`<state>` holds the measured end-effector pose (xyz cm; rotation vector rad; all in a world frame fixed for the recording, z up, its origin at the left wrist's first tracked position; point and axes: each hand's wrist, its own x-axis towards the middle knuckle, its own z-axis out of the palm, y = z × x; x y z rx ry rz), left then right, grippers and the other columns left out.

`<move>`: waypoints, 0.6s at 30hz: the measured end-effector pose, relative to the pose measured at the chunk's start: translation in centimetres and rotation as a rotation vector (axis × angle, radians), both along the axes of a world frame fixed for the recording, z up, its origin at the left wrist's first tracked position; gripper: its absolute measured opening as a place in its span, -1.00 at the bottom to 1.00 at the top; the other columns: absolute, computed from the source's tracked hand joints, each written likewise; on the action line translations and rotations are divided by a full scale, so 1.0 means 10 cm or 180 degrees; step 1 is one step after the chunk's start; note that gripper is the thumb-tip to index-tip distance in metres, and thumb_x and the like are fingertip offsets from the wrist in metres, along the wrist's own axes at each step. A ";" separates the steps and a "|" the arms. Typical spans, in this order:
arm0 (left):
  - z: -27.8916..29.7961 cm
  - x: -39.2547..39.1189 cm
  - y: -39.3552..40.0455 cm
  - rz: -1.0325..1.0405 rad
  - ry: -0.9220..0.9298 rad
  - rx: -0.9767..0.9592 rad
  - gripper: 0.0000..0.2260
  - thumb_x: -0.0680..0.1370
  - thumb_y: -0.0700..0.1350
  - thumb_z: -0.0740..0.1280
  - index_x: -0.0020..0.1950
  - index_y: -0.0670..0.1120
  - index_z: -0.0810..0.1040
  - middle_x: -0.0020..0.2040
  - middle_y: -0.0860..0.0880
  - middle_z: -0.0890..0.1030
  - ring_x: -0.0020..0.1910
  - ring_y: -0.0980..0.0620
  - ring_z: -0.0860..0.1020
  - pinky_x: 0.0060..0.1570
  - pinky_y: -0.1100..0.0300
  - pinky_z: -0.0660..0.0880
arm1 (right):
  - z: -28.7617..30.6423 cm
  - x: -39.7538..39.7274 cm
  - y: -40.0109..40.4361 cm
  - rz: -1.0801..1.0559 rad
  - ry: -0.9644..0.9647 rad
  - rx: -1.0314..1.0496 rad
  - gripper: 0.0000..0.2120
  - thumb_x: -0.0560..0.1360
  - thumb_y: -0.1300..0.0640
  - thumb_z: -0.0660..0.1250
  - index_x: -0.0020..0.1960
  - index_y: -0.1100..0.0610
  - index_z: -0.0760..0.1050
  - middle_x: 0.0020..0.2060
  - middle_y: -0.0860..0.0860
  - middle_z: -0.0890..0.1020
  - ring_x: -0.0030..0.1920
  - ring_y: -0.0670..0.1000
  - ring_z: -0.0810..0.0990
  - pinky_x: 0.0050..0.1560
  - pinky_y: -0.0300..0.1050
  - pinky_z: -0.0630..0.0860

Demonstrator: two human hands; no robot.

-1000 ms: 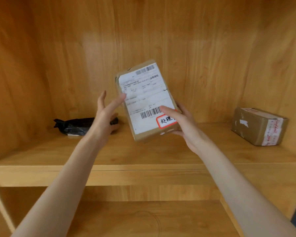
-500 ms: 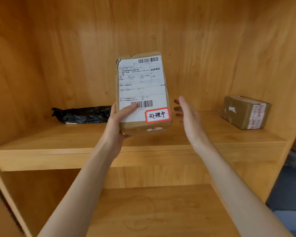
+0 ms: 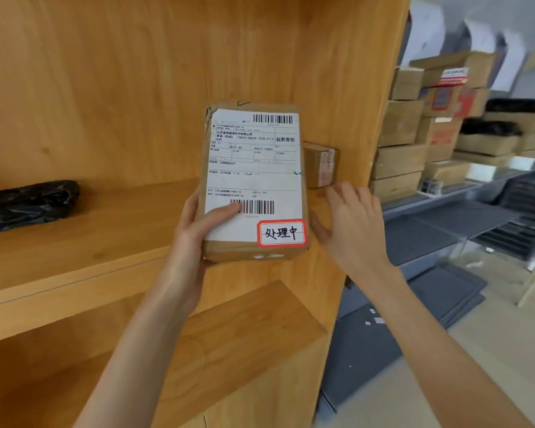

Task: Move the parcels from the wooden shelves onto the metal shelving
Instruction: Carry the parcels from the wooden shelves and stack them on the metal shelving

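My left hand [image 3: 195, 230] grips a flat brown cardboard parcel [image 3: 254, 180] by its lower left edge, thumb across the white shipping label. A red-bordered sticker sits at the label's lower right corner. The parcel is upright in front of the wooden shelf [image 3: 74, 242]. My right hand [image 3: 352, 223] hovers just right of the parcel with fingers straight, holding nothing. A small taped cardboard box [image 3: 322, 165] stands on the shelf behind the parcel, and a black plastic bag parcel [image 3: 28, 202] lies at the shelf's left.
A lower wooden shelf board [image 3: 229, 335] lies below. To the right, past the wooden side panel [image 3: 368, 88], stacked cardboard boxes [image 3: 414, 134] fill grey metal shelving [image 3: 445, 211]. Dark grey trays [image 3: 445, 291] lie on the floor.
The view has swung right, bringing the metal shelving and stacked boxes into sight. My right hand let go of the parcel, and my left hand now carries it alone, away from the shelf.
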<state>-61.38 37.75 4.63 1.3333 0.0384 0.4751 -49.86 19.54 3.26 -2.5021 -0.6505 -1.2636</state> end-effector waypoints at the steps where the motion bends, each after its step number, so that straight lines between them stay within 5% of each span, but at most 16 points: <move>1: -0.02 0.03 -0.09 -0.0136 0.0016 -0.0041 -0.42 0.30 0.03 0.39 0.33 0.13 0.45 0.10 0.09 0.65 0.04 0.04 0.63 -0.05 0.04 0.47 | -0.03 -0.06 -0.12 -0.0131 0.0016 -0.0042 -0.75 0.40 0.10 0.45 -0.02 0.24 0.56 -0.07 0.19 0.59 -0.07 0.25 0.53 -0.08 0.08 0.44; 8: -0.14 0.17 -0.96 -0.1071 0.0184 -0.0428 -0.38 0.30 -0.01 0.43 0.37 0.01 0.44 0.01 0.10 0.68 -0.14 0.14 0.64 -0.36 0.28 0.49 | -0.12 -0.46 -1.16 -0.1078 0.0111 -0.0319 -0.74 0.34 0.09 0.50 -0.06 0.23 0.60 -0.15 0.18 0.59 -0.12 0.27 0.55 -0.10 0.10 0.48; 18: -0.24 0.29 -2.23 -0.2109 0.0192 -0.0400 -0.44 0.36 0.01 0.37 0.37 0.07 0.44 0.14 0.07 0.64 0.10 0.06 0.61 -0.24 0.24 0.56 | -0.11 -0.85 -2.53 -0.1979 0.0227 -0.0190 -0.73 0.37 0.07 0.47 -0.01 0.20 0.60 -0.06 0.17 0.61 -0.06 0.27 0.54 -0.09 0.08 0.45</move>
